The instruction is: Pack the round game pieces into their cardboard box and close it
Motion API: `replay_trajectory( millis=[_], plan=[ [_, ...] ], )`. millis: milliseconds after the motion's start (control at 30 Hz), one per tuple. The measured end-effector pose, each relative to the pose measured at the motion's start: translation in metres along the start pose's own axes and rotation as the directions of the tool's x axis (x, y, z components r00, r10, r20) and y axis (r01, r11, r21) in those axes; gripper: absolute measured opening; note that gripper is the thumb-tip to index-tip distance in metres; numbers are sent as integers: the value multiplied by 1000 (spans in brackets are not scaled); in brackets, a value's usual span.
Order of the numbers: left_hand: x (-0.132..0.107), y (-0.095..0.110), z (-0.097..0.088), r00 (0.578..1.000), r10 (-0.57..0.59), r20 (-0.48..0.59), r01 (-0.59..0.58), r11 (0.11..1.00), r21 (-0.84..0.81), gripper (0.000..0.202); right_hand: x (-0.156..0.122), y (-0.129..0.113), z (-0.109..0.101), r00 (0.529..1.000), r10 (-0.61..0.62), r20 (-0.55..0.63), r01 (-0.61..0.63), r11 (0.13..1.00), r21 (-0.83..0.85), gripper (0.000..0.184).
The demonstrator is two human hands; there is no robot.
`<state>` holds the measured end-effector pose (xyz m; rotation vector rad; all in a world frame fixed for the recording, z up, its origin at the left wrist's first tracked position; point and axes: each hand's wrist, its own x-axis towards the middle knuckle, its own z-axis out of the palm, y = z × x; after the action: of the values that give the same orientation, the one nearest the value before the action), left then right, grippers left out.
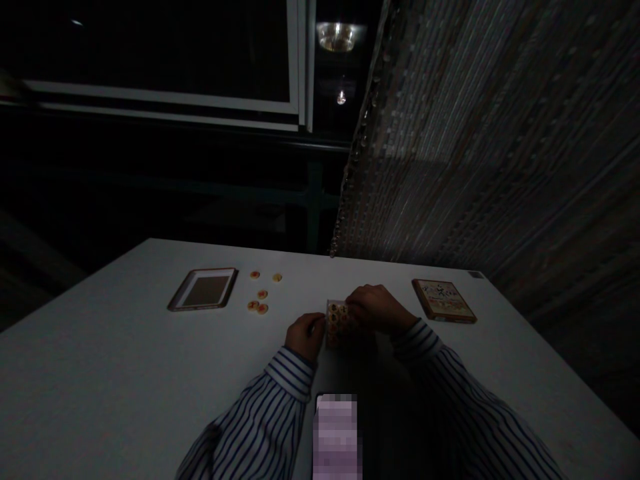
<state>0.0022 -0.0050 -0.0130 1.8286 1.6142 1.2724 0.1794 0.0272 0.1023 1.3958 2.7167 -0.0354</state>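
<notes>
The left hand [306, 335] was held curled, its fingertips brought to the left side of a small box [328, 328]; whether anything was pinched could not be told. The right hand [376, 307] was bent down over the box's far right corner, fingers drawn together, their grip hidden. The box was placed at 2 o'clock from the left hand and 8 o'clock from the right, neither clearly nearer; its long axis was lost in shadow. Inside, round pieces [337, 319] were packed in rows. Five loose discs [263, 294] were spread at 10 o'clock, beside a shallow tray [204, 291] on the worktop [125, 360]. At 2 o'clock, a flat case [444, 300] was printed with large dark characters, too blurred to be read, as were the discs' red marks
</notes>
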Motion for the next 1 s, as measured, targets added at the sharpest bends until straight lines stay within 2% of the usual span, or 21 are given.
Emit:
replay_trajectory(
  millis=[200,467,733,1000],
  plan=[
    [0,-2,0,1000,-3,29,3,1000,-12,21,-2,-1,-3,999,-21,-38,21,1000,-6,29],
    [0,3,-7,1000,14,-15,-14,1000,-1,18,4,-8,-3,990,-31,-135,30,1000,-6,29],
    [7,2,-42,994,104,-35,-98,985,142,17,17,-20,-5,980,-77,-184,84,996,28,29],
    [20,-28,-86,980,170,-105,-122,925,361,19,33,-40,-10,983,-106,-152,113,993,43,29]
  ],
)
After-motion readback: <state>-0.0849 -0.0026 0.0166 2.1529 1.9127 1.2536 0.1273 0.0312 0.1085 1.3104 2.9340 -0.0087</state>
